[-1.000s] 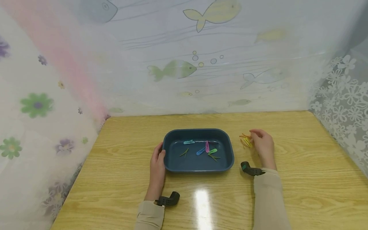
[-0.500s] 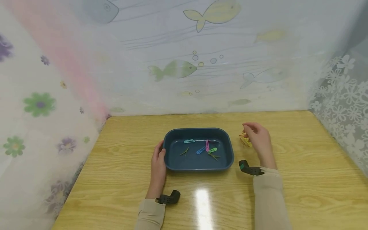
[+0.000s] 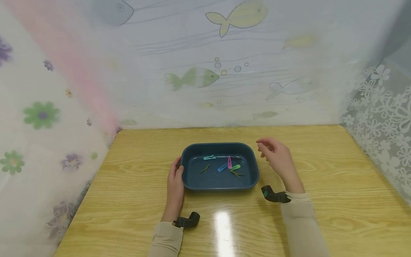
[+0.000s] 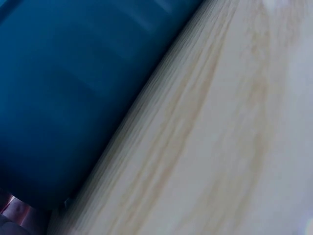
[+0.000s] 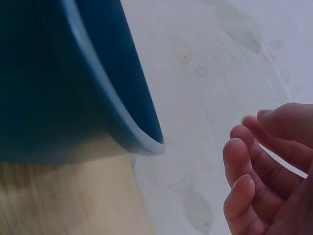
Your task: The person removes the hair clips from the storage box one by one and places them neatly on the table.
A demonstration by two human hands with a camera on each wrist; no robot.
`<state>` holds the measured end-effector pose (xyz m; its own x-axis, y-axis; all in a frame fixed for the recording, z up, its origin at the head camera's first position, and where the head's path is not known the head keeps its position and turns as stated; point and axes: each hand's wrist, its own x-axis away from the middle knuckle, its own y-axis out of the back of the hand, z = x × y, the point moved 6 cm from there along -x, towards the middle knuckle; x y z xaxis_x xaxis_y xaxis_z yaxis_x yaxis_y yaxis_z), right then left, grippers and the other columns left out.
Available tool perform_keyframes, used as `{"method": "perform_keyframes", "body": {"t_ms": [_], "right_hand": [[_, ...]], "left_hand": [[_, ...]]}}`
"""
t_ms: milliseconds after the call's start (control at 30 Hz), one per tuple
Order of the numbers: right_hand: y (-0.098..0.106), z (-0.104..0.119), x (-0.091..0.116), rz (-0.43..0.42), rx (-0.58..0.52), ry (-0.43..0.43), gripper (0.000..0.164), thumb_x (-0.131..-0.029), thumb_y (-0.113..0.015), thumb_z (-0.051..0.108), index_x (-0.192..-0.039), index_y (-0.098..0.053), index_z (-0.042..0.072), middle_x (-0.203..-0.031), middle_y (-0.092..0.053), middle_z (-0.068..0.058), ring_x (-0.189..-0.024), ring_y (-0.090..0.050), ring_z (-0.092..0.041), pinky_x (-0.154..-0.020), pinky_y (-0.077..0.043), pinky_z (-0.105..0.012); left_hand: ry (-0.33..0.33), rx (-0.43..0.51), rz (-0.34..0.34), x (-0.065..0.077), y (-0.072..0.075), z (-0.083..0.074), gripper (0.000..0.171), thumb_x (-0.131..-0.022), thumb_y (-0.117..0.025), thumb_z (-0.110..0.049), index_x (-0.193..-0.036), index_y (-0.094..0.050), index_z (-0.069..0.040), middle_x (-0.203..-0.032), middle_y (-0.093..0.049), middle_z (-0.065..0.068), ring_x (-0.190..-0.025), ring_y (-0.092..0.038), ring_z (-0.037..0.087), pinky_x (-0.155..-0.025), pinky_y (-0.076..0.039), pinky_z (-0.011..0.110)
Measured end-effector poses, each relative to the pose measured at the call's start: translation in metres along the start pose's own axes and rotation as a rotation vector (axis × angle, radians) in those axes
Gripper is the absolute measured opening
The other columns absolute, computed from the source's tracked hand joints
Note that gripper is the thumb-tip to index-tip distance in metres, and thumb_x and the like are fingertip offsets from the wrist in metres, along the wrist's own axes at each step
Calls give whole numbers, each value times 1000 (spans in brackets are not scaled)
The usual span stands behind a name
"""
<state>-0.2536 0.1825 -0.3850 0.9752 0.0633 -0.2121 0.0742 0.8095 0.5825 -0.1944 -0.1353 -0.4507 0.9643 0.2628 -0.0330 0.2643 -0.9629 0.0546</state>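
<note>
A dark blue plastic basin (image 3: 221, 184) stands on the table. My left hand (image 3: 175, 185) grips its left end, thumb at the rim and fingers along the outer wall. Inside lie several small hair clips, among them a turquoise clip (image 3: 209, 157), a pink clip (image 3: 229, 162), a blue clip (image 3: 222, 167) and a green clip (image 3: 236, 167). My right hand (image 3: 278, 157) hovers just right of the basin's far right corner. Its fingers are bent, with the thumb tip close to the index finger (image 5: 250, 122). Whether something small sits between them is hidden.
The wooden table (image 3: 135, 200) extends around the basin. A white curtain (image 3: 179, 103) with fish prints hangs along its far edge, and flowered cloth (image 3: 41, 150) covers the left side. A lace-patterned sheet (image 3: 382, 114) borders the right.
My right hand has moved left from the orange and yellow clips toward the basin's right rim, and those clips are now out of sight. My left hand stays on the basin.
</note>
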Motion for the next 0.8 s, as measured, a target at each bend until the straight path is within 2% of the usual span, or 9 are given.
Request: {"method": "perform_keyframes", "body": {"t_ms": [133, 333, 633, 800], "right_hand": [[-7, 2, -1, 30, 18, 28, 29, -90, -51, 35, -109, -60, 16, -89, -62, -6, -68, -56, -17, -56, -47, -31], [-14, 4, -1, 71, 8, 23, 29, -90, -52, 33, -111, -59, 15, -92, -63, -7, -73, -58, -23, -61, -48, -33], [-26, 11, 0, 148, 4, 63, 33, -89, -53, 34, -114, -58, 13, -100, -62, -5, -79, -60, -18, -66, -50, -31], [-31, 15, 2, 183, 11, 87, 31, -89, -54, 27, -115, -57, 9, -103, -60, -6, -82, -60, -21, -67, -51, -31]], "left_hand": [[-6, 16, -3, -1, 0, -1, 37, -97, -35, -16, -132, -40, -9, -132, -42, 3, -122, -35, 14, -102, -26, 36], [-9, 13, -10, 0, 1, -1, 36, -96, -36, -15, -132, -40, -9, -132, -42, 4, -122, -36, 15, -102, -27, 36], [-14, 14, -11, 0, 2, -1, 36, -96, -35, -14, -131, -41, -9, -132, -42, 5, -122, -36, 16, -102, -27, 37], [-7, 20, -10, 0, 1, 0, 36, -96, -36, -14, -131, -40, -9, -131, -43, 5, -121, -36, 16, -101, -27, 36]]}}
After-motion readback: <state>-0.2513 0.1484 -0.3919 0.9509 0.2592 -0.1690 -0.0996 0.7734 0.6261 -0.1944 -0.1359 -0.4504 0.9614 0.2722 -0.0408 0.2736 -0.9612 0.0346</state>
